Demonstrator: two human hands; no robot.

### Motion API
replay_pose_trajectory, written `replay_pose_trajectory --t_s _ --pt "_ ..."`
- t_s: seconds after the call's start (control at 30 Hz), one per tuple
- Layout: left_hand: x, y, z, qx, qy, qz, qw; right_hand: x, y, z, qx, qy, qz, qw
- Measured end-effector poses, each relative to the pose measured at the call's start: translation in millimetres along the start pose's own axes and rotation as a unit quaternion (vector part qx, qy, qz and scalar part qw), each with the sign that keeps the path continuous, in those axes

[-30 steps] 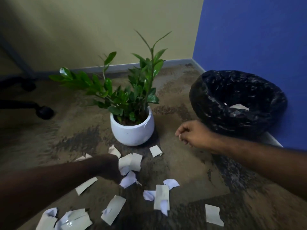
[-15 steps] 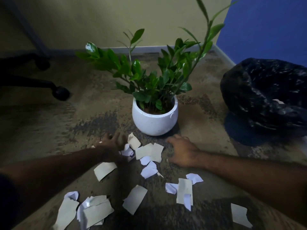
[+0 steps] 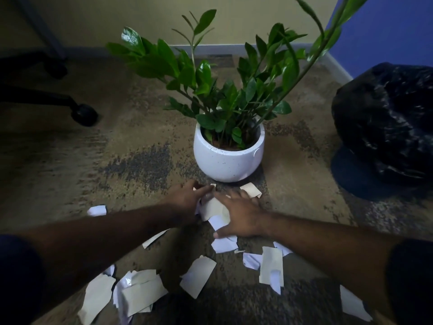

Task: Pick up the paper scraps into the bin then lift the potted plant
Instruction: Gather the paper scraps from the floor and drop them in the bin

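Both hands work on the carpet (image 3: 70,160) directly in front of the potted plant (image 3: 228,158). The left hand (image 3: 187,198) and the right hand (image 3: 241,216) press flat, fingers spread and straight, on a small cluster of paper scraps (image 3: 214,207) lying between them; neither hand is clamped on anything yet.

Risks from this position:

1. Scraps slip out sideways if the hands scoop together without curling under the pile (thin paper lies flat on carpet pile and resists pinching).
2. The knuckles sit close to the white pot; a forward sweep can nudge it or push scraps under its base.
3. The long leaning stems overhang the work area, so a raised head or arm can snag a leaf.
4. The bin (image 3: 386,127), lined with a black bag, stands well apart toward the right wall, so loose scraps can drop during the carry.

Count:

- Potted plant: one.
- Bin: one.
- Hands: two.
- Scraps: roughly fifteen visible, most nearer the person than the hands; overlapping pieces make an exact figure unreliable.
- Chair base (image 3: 46,99): one, at the far left.
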State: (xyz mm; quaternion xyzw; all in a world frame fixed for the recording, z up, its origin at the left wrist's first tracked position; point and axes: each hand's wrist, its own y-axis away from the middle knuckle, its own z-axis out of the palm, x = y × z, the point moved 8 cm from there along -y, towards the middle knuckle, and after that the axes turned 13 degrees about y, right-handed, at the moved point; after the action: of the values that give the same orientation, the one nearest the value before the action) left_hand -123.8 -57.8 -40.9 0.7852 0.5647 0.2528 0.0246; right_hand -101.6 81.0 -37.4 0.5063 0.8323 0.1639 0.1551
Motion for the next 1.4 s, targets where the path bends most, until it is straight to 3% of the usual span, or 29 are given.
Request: replay_pose_trajectory --t_s 0.13,0.27,0.4,0.67,0.83,1.0,1.17,1.4 --pt "3 0 -3 0.009 0.03 0.01 0.999 -20 3 8 0.01 0.062 -0.027 0.998" --pt "6 3 -10 0.031 0.075 0.008 0.997 -24 11 1 0.072 0.032 -0.061 0.995" --pt "6 7 -15 0.055 0.095 -0.013 0.994 -16 22 1 0.063 0.015 -0.077 0.995" --pt "22 9 -33 0.086 0.121 -0.061 0.987 48 43 -19 0.057 -0.033 0.032 0.997" --pt "42 9 -40 0.091 0.144 -0.056 0.984 86 65 -50 0.088 -0.092 0.101 0.987" --pt "77 14 -50 0.088 0.175 -0.036 0.98 115 90 -77 0.095 -0.139 0.118 0.979" --pt "113 17 -55 0.089 0.349 -0.035 0.932 137 119 -103 0.125 -0.175 0.122 0.969" --pt "164 4 -73 0.116 0.417 0.006 0.902 163 170 -173 0.225 -0.194 0.071 0.952"
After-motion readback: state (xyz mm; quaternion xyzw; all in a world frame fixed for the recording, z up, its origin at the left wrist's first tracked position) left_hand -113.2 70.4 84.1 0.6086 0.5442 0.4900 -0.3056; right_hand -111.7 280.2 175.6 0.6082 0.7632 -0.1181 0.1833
